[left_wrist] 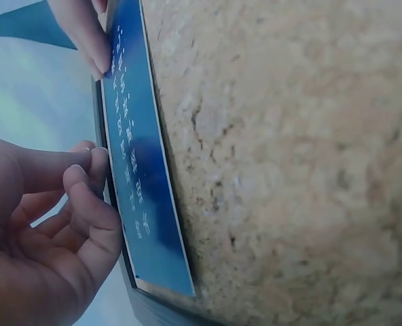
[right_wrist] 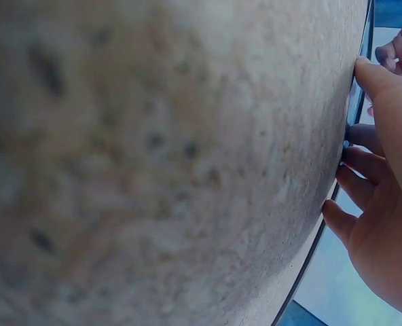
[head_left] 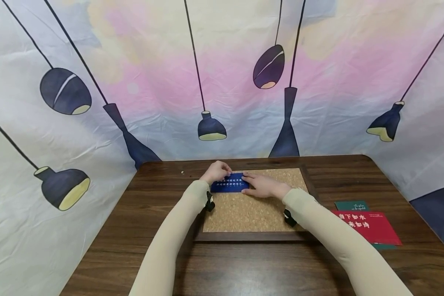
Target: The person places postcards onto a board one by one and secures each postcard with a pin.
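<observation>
A blue card [head_left: 229, 183] with white writing lies against the upper left part of a wood-framed cork board [head_left: 255, 213]. My left hand [head_left: 215, 172] is at the card's top edge, thumb and fingertips brought together in a pinch. In the left wrist view, the curled fingers [left_wrist: 92, 204] hide what is between them, and I cannot tell what it is. With fingers extended, my right hand [head_left: 262, 186] rests on the right end of the card. The right wrist view shows its fingertips [right_wrist: 350, 159] along the far part of the cork.
To the right of the board, a red card [head_left: 379, 228] with white writing overlaps green cards [head_left: 351, 205] on the dark wooden table [head_left: 144, 230]. One tiny pale thing [head_left: 182, 172] lies left of the board. A cloth printed with lamps [head_left: 222, 82] hangs behind the table.
</observation>
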The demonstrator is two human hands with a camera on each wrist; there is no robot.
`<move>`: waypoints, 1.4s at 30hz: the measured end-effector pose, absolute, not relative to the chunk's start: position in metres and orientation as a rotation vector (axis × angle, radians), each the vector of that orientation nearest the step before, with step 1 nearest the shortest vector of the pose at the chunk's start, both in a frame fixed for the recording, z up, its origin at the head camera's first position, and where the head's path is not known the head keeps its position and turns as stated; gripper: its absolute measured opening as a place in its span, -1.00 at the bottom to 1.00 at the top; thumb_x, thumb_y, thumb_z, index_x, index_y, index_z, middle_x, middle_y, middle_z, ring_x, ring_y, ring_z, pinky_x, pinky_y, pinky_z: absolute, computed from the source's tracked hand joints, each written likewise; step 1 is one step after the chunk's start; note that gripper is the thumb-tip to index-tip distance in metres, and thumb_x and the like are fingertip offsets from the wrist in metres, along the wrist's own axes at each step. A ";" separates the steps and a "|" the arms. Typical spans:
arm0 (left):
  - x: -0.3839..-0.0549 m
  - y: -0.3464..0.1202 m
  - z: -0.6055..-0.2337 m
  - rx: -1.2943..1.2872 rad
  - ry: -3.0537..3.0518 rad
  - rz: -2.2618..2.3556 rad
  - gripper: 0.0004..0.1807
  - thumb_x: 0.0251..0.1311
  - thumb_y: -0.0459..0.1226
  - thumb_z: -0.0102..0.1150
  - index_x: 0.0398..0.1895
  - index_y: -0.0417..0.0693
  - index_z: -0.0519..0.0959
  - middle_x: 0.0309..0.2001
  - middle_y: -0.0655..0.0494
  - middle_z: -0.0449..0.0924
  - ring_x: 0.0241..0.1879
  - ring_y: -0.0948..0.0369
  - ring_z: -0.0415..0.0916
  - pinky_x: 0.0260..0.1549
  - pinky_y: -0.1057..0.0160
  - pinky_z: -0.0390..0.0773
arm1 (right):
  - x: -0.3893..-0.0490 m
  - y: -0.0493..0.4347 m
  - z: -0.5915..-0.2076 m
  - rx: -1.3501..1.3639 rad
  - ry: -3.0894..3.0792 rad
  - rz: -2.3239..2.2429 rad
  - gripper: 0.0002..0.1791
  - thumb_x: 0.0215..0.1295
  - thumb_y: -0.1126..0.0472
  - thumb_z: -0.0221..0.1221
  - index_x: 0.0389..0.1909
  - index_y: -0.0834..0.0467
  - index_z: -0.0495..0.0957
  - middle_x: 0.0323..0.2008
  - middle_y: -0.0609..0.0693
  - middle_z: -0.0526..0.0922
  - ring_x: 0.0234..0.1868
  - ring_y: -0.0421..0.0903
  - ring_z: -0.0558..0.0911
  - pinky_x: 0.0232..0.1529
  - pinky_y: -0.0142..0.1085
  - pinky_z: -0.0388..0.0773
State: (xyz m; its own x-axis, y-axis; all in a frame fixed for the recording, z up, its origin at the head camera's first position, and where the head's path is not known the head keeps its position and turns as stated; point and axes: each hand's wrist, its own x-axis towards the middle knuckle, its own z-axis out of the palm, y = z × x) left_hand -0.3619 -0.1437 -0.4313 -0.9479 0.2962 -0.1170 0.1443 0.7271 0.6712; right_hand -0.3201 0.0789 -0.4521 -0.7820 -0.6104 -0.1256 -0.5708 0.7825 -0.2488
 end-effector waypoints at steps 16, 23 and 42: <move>-0.368 -0.142 -0.429 0.157 2.617 1.099 -0.79 0.40 -0.36 0.13 -0.05 -0.23 0.70 -0.70 0.16 0.28 -0.73 0.27 0.11 -0.52 0.22 0.34 | -0.320 0.079 -0.454 -0.913 2.770 -0.302 -0.19 0.51 -0.27 -0.02 0.56 0.15 0.16 0.57 0.14 0.07 0.48 0.15 0.27 0.40 0.04 0.27; -0.372 -0.142 -0.426 0.059 2.600 1.088 -0.83 0.39 -0.35 0.17 -0.15 -0.23 0.73 -0.74 0.16 0.25 -0.78 0.27 0.05 -0.62 0.24 0.27 | -0.320 0.079 -0.454 -0.916 2.760 -0.318 -0.19 0.52 -0.26 -0.02 0.57 0.15 0.14 0.57 0.14 0.06 0.49 0.14 0.25 0.41 0.03 0.25; -0.377 -0.139 -0.422 -0.064 2.639 1.080 -0.80 0.42 -0.36 0.13 -0.22 -0.22 0.75 -0.17 -0.05 0.72 -0.68 0.25 0.21 -0.55 0.26 0.35 | -0.322 0.080 -0.454 -0.926 2.765 -0.314 -0.20 0.52 -0.25 -0.02 0.56 0.16 0.16 0.57 0.14 0.07 0.49 0.14 0.25 0.41 0.03 0.26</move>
State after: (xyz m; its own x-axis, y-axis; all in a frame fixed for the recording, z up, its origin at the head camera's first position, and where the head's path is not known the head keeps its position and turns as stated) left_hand -0.3766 -0.1391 -0.4225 -0.9574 0.0674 -0.2808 -0.1488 0.7183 0.6796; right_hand -0.3220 0.0795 -0.4538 -0.7811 -0.6109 -0.1287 -0.5666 0.7803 -0.2648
